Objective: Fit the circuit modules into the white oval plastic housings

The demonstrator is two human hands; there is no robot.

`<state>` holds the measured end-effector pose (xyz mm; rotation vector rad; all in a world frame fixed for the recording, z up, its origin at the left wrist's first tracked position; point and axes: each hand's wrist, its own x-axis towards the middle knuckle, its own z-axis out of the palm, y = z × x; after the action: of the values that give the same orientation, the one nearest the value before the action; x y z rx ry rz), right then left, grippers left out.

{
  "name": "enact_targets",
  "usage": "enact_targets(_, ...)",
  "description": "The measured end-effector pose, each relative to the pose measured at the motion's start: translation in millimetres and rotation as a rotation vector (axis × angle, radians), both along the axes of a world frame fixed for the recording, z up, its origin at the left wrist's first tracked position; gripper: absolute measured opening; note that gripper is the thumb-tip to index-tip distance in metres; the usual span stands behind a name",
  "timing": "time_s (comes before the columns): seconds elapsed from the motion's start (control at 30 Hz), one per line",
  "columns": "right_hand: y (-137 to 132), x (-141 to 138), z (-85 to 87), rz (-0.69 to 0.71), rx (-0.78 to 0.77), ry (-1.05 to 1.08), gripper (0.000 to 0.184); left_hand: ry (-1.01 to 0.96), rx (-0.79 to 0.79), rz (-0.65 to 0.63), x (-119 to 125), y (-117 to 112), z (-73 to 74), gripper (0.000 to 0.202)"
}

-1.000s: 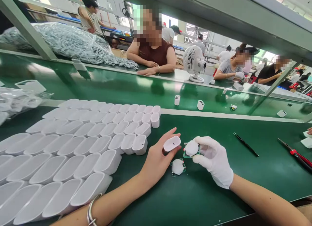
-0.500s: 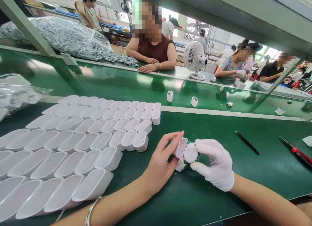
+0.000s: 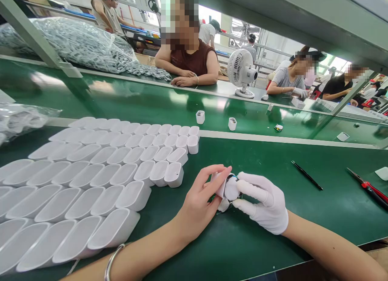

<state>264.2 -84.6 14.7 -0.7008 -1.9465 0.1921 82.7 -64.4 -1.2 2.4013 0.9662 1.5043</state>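
My bare left hand (image 3: 195, 202) is closed around a small white plastic housing (image 3: 223, 189), its open side turned to the right. In the white-gloved fingers of my right hand (image 3: 264, 201) is a circuit board assembly with a round white part (image 3: 232, 190) on its face. The assembly sits right up against the mouth of the housing; how far inside it reaches is hidden by my fingers. Just below, another small white piece (image 3: 223, 205) shows beside my left fingertips.
Rows of white housings (image 3: 130, 196) cover the left of the green table. Black tweezers (image 3: 307, 175) and red-handled pliers (image 3: 368, 186) lie to the right. Beyond, a green belt carries white housings (image 3: 232, 124) and a small board (image 3: 278, 128). A fan (image 3: 241, 72) and several people are across it.
My right hand has moved left, bringing the circuit board assembly closer to the housing, and less green board shows. Parts on the belt have shifted left.
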Motion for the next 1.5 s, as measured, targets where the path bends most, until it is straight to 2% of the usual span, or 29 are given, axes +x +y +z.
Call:
enact_targets(0.1, -1, -2, 2.0, 0.082, -0.131, 0.013, 0.065, -0.009, 0.012, -0.012, 0, 0, -1.3, 0.065)
enact_targets(0.2, -1, -4, 7.2, 0.142, -0.259, 0.007, 0.052, -0.014, 0.019, -0.030, -1, 0, -1.9, 0.067)
enact_targets(0.33, 0, -6, 11.9, 0.138, -0.242, -0.002, 0.039, -0.009, 0.015, -0.041, 0, -1, -1.5, 0.067)
enact_targets(0.43, 1, -4, 9.9, 0.131, -0.292, 0.114, 0.042, -0.029, -0.033, -0.069, 1, -1, -1.4, 0.067)
enact_targets(0.53, 5, -1, 6.7, 0.183, -0.610, 0.324, 0.056, -0.049, -0.174, -0.146, 2, -1, -0.3, 0.060)
enact_targets(0.63, 12, 1, 6.9, 0.328, -0.998, 0.424, 0.067, -0.048, -0.309, -0.244, 4, -3, 1.8, 0.055)
enact_targets(0.7, 18, 3, 9.3, 0.460, -1.151, 0.397, 0.063, -0.030, -0.372, -0.253, 5, -6, 3.1, 0.057)
enact_targets(0.77, 21, 3, 12.4, 0.568, -1.221, 0.359, 0.051, -0.017, -0.452, -0.248, 5, -9, 4.2, 0.062)
enact_targets(0.87, 23, 1, 16.3, 0.620, -1.239, 0.348, 0.032, -0.061, -0.588, -0.297, 4, -11, 5.6, 0.061)
enact_targets(0.93, 22, 0, 17.8, 0.599, -1.216, 0.369, 0.029, -0.125, -0.671, -0.328, 3, -10, 6.9, 0.058)
enact_targets(1.1, 22, -3, 14.3, 0.491, -1.145, 0.438, 0.038, -0.290, -0.848, -0.273, 4, -2, 10.2, 0.061)
enact_targets(1.23, 23, -2, 5.0, 0.346, -1.142, 0.556, 0.048, -0.458, -1.024, -0.311, 7, 0, 10.1, 0.062)
enact_targets(1.37, 21, -3, -1.1, 0.256, -1.160, 0.658, 0.057, -0.582, -1.115, -0.312, 8, -1, 10.3, 0.076)
enact_targets(1.5, 20, -6, -2.7, 0.213, -1.172, 0.691, 0.055, -0.618, -1.166, -0.278, 8, -1, 13.6, 0.076)
